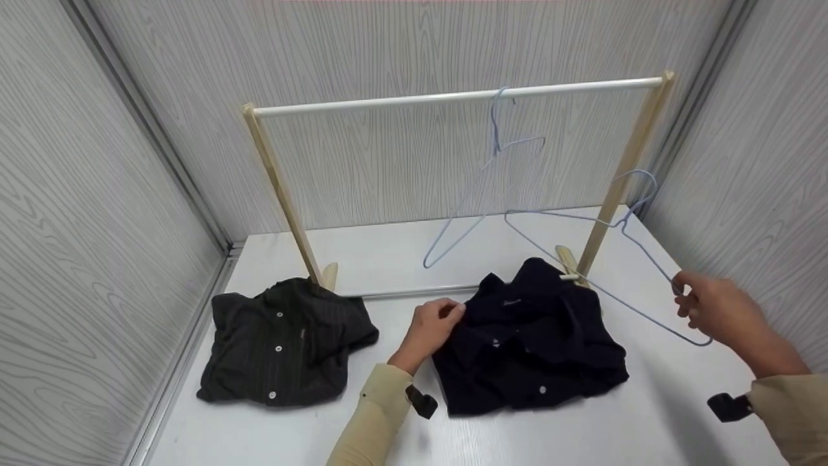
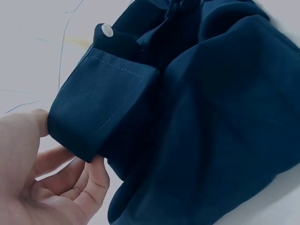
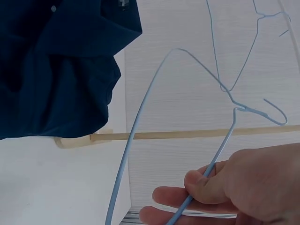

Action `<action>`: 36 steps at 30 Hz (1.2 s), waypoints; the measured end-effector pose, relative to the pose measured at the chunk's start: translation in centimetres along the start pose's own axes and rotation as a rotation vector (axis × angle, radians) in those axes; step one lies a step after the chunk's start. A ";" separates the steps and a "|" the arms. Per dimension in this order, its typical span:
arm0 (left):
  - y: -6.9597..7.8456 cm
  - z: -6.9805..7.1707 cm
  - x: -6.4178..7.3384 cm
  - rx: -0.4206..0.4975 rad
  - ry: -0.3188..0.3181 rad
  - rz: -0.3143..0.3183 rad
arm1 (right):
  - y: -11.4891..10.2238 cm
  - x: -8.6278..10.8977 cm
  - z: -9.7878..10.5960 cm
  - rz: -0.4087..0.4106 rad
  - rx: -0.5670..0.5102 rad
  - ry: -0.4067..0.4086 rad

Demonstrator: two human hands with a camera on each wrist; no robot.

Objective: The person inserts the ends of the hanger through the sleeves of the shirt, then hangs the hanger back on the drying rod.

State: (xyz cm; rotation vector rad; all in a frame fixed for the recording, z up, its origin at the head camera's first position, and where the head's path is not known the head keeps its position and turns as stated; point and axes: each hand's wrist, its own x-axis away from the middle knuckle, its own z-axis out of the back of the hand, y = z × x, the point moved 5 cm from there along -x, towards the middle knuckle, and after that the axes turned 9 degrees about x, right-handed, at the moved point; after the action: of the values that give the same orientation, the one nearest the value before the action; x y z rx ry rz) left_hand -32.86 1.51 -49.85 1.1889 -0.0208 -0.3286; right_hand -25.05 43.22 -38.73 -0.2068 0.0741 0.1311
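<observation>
A dark navy buttoned shirt [image 1: 517, 349] lies bunched on the white table. My left hand [image 1: 436, 323] pinches its left edge; up close in the left wrist view, thumb and fingertips hold a stitched flap of the navy shirt [image 2: 103, 93] near a white button [image 2: 107, 30]. My right hand [image 1: 721, 307] grips one sloping side of a light blue wire hanger [image 1: 631, 236], raised over the table's right side. In the right wrist view, thumb and fingers close round the hanger's wire [image 3: 225, 140], with its hook pointing away from the navy shirt.
A clothes rack with a white bar [image 1: 388, 101] and wooden posts [image 1: 281, 188] stands at the back. A second wire hanger [image 1: 453, 236] hangs from it. A dark grey shirt [image 1: 259, 349] lies folded at the left. Pale wood-grain walls [image 1: 97, 194] enclose the table.
</observation>
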 end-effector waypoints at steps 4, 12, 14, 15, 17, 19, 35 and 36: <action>0.1 0.5 -0.4 0.009 0.016 0.014 | 0.0 0.1 0.0 0.027 0.051 0.003; 0.1 1.2 -0.9 0.019 0.046 0.016 | -0.3 -0.2 -0.1 0.084 0.142 0.054; 0.1 1.3 -1.0 0.025 0.050 0.008 | -0.5 -0.3 -0.1 0.095 0.153 0.065; 0.1 1.3 -1.0 0.029 0.052 0.006 | -0.5 -0.4 -0.1 0.094 0.157 0.063; 0.0 1.4 -1.1 0.031 0.053 -0.001 | -0.6 -0.5 -0.2 0.093 0.164 0.064; 0.0 1.4 -1.2 0.029 0.050 -0.007 | -0.6 -0.5 -0.2 0.097 0.171 0.077; 0.5 1.3 -1.8 0.001 0.055 -0.018 | 0.0 0.5 0.9 0.177 0.197 0.318; 0.5 1.3 -1.7 0.006 0.055 -0.017 | 0.0 0.4 0.8 0.191 0.200 0.323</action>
State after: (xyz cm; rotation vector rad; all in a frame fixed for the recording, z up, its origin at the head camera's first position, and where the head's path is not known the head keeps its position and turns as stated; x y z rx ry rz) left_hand -34.60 0.96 -48.61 1.2040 0.0362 -0.3114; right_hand -24.58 43.40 -37.96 -0.0189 0.4269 0.2780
